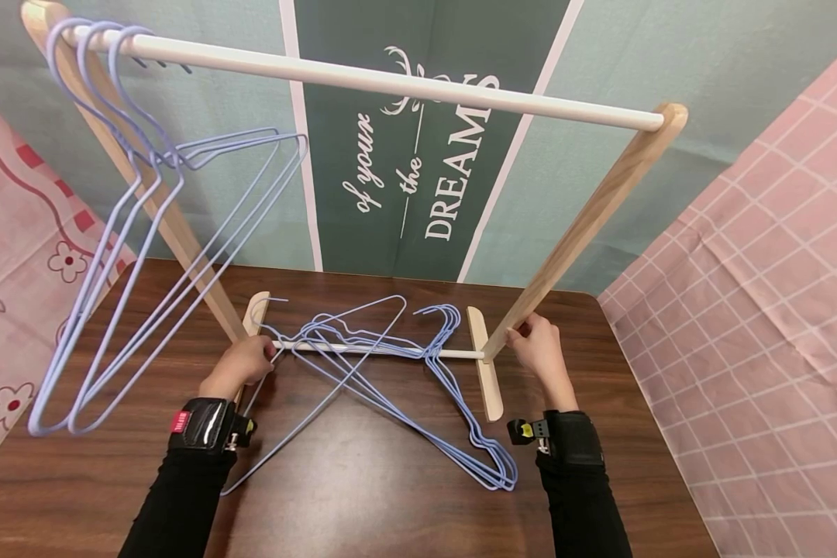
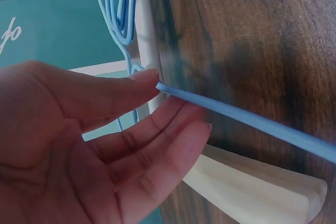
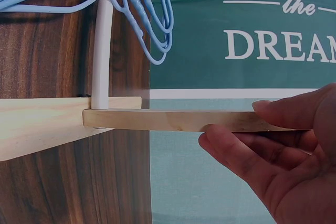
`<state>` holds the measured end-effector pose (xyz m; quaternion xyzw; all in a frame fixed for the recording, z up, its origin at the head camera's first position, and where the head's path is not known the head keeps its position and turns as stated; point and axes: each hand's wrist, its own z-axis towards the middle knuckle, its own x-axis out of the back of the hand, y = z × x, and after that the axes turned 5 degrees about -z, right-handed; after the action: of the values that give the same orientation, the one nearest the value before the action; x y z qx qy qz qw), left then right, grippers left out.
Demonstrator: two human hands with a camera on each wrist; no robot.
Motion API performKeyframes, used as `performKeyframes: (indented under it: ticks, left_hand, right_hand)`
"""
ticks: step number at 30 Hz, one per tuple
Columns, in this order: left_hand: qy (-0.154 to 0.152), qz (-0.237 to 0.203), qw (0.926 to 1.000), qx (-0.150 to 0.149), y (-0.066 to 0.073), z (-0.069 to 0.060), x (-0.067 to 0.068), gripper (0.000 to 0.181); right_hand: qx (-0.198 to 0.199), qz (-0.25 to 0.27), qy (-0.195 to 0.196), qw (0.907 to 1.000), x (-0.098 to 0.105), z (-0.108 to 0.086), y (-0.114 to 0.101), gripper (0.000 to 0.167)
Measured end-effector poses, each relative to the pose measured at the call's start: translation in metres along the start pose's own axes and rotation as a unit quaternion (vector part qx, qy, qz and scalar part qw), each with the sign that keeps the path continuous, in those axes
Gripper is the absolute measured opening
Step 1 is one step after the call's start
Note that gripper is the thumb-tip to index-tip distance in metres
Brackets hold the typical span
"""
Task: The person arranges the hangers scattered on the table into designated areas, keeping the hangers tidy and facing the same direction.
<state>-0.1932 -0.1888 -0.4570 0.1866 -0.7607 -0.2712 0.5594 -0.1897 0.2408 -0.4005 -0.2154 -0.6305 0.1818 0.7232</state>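
Note:
My left hand [image 1: 240, 364] pinches a blue wire hanger [image 2: 252, 121] between thumb and fingers, low beside the rack's left foot. With thumb and fingertips, my right hand [image 1: 540, 353] grips the right wooden upright [image 3: 173, 120] of a clothes rack, just above its foot. A tangle of blue hangers [image 1: 435, 349] lies across the rack's lower white bar and the table. From the left end of the upper white bar [image 1: 390, 80] hang three blue hangers [image 1: 174, 159].
The rack stands on a dark wood table [image 1: 363, 504]. Behind it hangs a green cloth [image 1: 363, 248] with white lettering. Pink patterned cloths [image 1: 760, 310] stand at both sides. The right wooden foot [image 1: 488, 387] lies flat on the table.

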Motion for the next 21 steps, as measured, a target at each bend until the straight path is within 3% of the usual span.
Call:
performKeyframes:
  ticks: [13, 21]
  left_hand:
    - [0.006, 0.012, 0.9999, -0.004, -0.0035, 0.0055, -0.0039, 0.017]
    - [-0.008, -0.021, 0.9996, 0.017, -0.0031, 0.005, -0.0066, 0.016]
  right_hand:
    - [-0.001, 0.0, 0.0, 1.0, -0.0005, 0.0001, 0.0004, 0.016]
    - [-0.001, 0.001, 0.003, 1.0, -0.0003, -0.0006, 0.0005, 0.016]
